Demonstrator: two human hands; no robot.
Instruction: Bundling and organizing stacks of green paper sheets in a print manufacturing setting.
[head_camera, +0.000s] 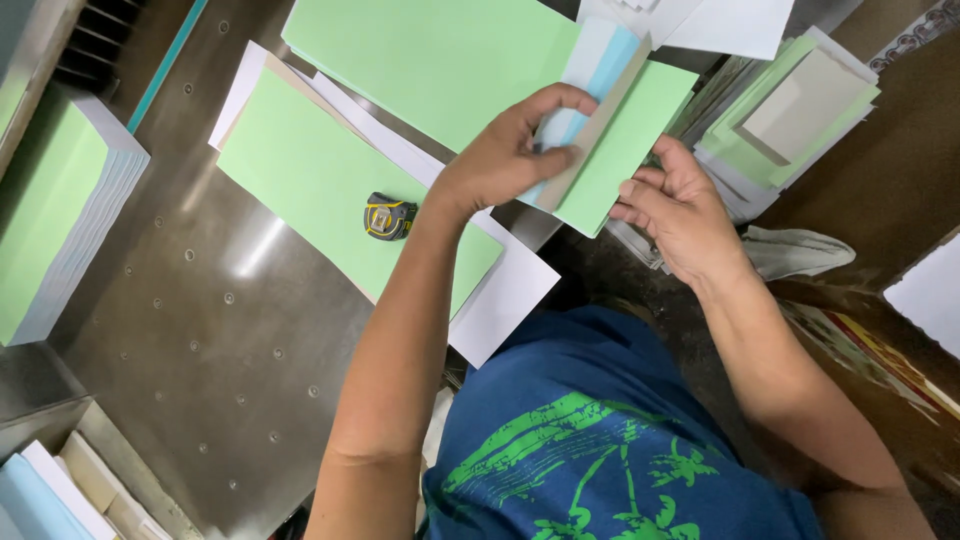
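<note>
Both hands grip one paper bundle (600, 110) (green, blue, white): left hand (505, 150) fingers clamped on it, right hand (680, 210) seemingly under its edge.
</note>
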